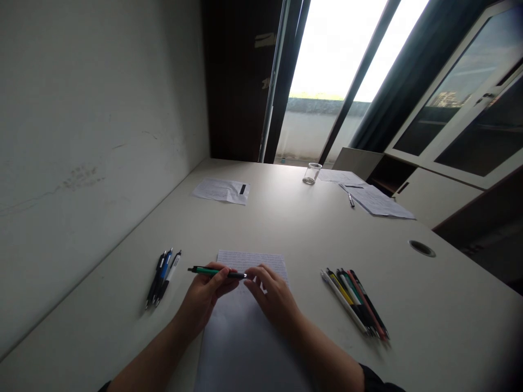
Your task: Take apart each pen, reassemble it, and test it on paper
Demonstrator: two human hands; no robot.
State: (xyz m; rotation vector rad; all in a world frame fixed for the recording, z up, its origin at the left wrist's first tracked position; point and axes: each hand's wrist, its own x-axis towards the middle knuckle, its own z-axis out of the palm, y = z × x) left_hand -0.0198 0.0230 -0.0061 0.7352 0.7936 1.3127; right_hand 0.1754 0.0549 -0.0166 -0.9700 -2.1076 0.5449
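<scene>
A green and black pen (212,270) lies level in the air just above a sheet of handwritten paper (249,326) on the pale table (294,228). My left hand (204,296) pinches the pen near its middle. My right hand (272,296) has its fingers closed on the pen's right tip. Both hands hover over the upper part of the sheet.
Three pens (162,277) lie to the left of the sheet and a row of several coloured pens (354,302) to the right. Farther back are a folded paper (222,190), a glass cup (312,173), more sheets with a pen (373,200), and a cable hole (422,248).
</scene>
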